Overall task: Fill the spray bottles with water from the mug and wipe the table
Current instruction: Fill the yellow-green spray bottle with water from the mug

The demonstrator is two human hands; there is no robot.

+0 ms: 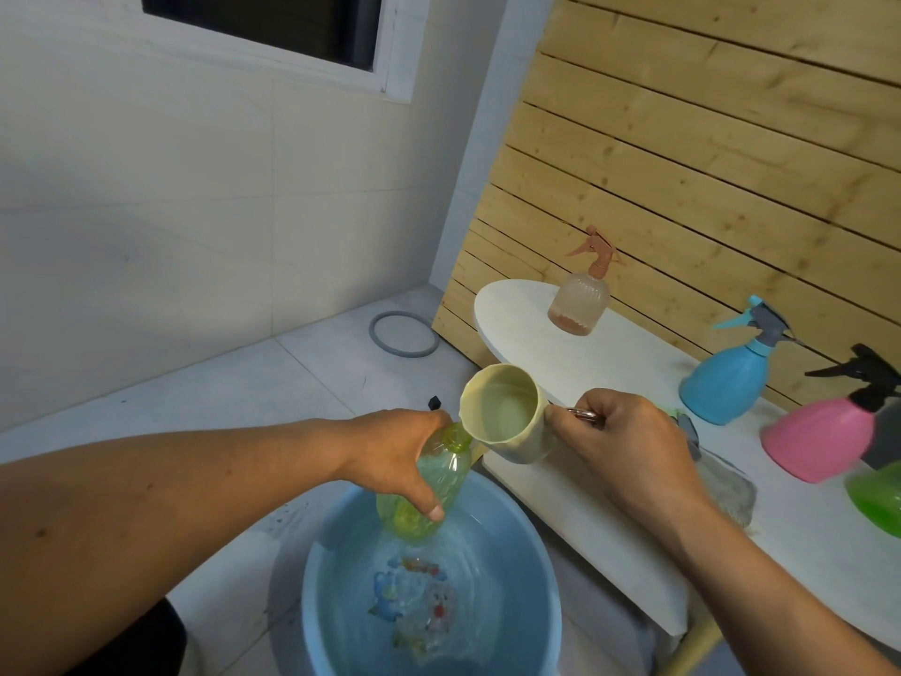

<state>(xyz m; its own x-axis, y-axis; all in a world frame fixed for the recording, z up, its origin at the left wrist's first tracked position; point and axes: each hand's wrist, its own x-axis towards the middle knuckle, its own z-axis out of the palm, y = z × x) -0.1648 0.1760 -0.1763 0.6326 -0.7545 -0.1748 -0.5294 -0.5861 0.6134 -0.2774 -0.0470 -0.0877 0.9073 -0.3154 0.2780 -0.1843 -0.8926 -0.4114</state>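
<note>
Centre-left of the frame, the left hand [397,456] grips the uncapped green bottle [429,485], tilted above the blue basin [531,544]. Just right, the right hand [629,441] holds the cream mug [507,412] by its handle, rim touching the bottle's mouth. At right, 4 spray bottles stand on the white table [526,314].

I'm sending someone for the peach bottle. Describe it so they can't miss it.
Find the white table along the wooden slat wall. At its rounded far end stands the peach spray bottle, alone. It is clear and ribbed; the others are solid blue and pink.
</note>
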